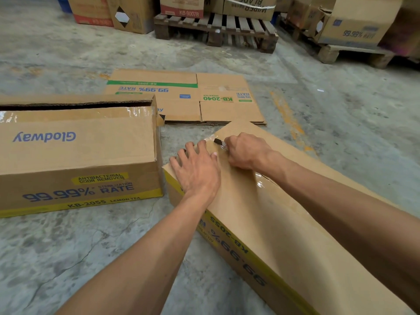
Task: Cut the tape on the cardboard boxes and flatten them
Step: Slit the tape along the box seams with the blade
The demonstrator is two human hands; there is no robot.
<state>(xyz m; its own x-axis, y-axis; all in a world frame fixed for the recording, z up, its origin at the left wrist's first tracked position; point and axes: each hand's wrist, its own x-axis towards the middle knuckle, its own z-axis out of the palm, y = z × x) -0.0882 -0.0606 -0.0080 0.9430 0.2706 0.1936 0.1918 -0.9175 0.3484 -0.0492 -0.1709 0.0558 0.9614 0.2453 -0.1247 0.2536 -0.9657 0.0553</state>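
Observation:
A long taped cardboard box (261, 219) with a yellow stripe lies on the concrete floor in front of me. My left hand (197, 167) presses flat on its top near the far end, fingers spread. My right hand (244, 151) is closed around a small cutter (220, 142), whose tip sits on the clear tape at the box's far end. A second box (77, 155), printed "Glodway", stands to the left with its top seam open. A flattened box (181, 98) lies on the floor beyond.
Wooden pallets (218, 28) with stacked cartons (354, 21) stand along the back and right. More cartons (109, 12) sit on the floor at the back left. Bare concrete floor (68, 246) spreads at the lower left.

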